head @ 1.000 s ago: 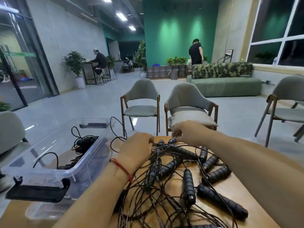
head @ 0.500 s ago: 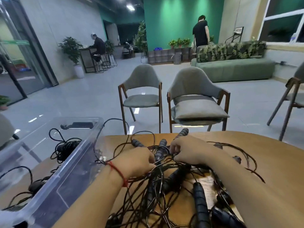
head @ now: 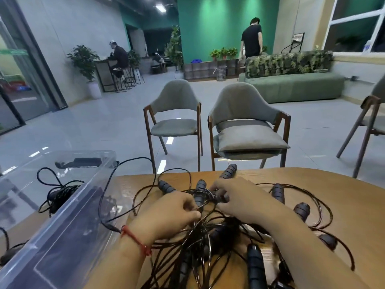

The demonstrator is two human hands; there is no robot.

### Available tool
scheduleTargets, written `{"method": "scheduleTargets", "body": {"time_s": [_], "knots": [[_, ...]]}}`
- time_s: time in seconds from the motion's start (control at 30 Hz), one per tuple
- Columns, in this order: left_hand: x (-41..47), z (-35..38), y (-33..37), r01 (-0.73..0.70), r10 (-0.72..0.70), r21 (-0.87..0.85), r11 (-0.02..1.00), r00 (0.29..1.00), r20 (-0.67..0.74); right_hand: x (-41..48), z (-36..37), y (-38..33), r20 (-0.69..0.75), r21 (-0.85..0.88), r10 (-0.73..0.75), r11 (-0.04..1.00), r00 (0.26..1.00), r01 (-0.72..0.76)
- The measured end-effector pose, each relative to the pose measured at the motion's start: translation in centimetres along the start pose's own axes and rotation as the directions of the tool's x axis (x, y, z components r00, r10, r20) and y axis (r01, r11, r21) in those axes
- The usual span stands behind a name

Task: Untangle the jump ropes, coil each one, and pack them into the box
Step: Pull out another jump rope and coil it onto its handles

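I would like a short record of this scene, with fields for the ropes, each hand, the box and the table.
Jump ropes: tangled pile, black handles
Left hand: grips its cords
Right hand: pinches its cords
Box: clear plastic, open, left of the pile, holds a bundled rope
Table: wooden, under the pile

The worktop [head: 343, 205] is brown wood with a round far edge. A big messy pile of thin black ropes [head: 205, 232] lies on it. Fat black handles [head: 256, 265] stick out all around. A clear box [head: 62, 236] sits on its left side, just beside the pile.
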State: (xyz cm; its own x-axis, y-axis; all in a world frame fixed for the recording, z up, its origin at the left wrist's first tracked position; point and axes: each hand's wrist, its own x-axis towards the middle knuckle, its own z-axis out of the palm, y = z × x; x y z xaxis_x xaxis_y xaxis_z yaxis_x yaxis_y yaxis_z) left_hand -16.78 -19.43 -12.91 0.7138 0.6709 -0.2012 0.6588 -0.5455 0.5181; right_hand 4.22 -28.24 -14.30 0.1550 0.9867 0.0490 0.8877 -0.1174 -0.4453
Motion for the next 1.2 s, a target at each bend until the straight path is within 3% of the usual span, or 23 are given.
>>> {"method": "scheduleTargets", "body": {"time_s": [0.17,0.27,0.43,0.57,0.63,0.73,0.87,0.93,1.03,1.13,1.2], "knots": [[0.7,-0.9,1.1,-0.015,0.006,-0.378,0.926,1.000,-0.027,0.3,-1.2,-0.4,-0.355,0.159,-0.036,0.982,0.934,0.099],[0.6,-2.2,2.1,-0.083,0.061,-0.411,0.908,0.996,-0.065,0.2,-1.5,-1.1,-0.516,0.248,-0.006,0.956,0.857,0.156],[-0.7,-3.6,2.0,-0.214,0.279,-0.306,0.928,0.942,0.187,-0.2,-2.3,-1.7,-0.707,0.365,0.044,0.878,0.706,0.311],[-1.0,-3.6,2.4,-0.303,0.326,-0.226,0.926,0.943,0.072,-0.7,-3.1,-2.0,-0.790,0.230,-0.084,0.878,0.607,0.420],[-1.4,-3.7,2.8,-0.319,0.311,-0.209,0.925,0.948,-0.071,-1.0,-3.5,-2.1,-0.778,0.258,-0.078,0.865,0.624,0.431],[-2.0,-3.9,3.6,-0.345,0.274,-0.210,0.915,0.912,-0.305,-1.1,-3.7,-2.3,-0.704,0.294,-0.069,0.878,0.707,0.379],[-2.0,-3.9,4.2,-0.422,0.236,-0.327,0.846,0.845,-0.480,-1.5,-3.7,-3.5,-0.628,0.381,-0.028,0.860,0.777,0.339],[-2.1,-3.9,4.2,-0.438,0.221,-0.365,0.821,0.835,-0.504,-1.9,-4.0,-4.0,-0.529,0.430,-0.021,0.856,0.849,0.289],[-2.0,-4.1,4.0,-0.370,0.162,-0.418,0.829,0.876,-0.454,-2.5,-4.9,-4.1,-0.248,0.364,-0.088,0.914,0.965,0.176],[-1.4,-4.3,3.8,-0.169,-0.054,-0.594,0.786,0.939,-0.339,-3.0,-5.6,-3.8,-0.036,0.399,-0.133,0.907,0.990,0.136],[-1.1,-4.4,3.4,-0.095,-0.100,-0.539,0.837,0.941,-0.322,-3.1,-5.6,-3.6,0.098,0.309,-0.161,0.943,0.982,0.123]]}}
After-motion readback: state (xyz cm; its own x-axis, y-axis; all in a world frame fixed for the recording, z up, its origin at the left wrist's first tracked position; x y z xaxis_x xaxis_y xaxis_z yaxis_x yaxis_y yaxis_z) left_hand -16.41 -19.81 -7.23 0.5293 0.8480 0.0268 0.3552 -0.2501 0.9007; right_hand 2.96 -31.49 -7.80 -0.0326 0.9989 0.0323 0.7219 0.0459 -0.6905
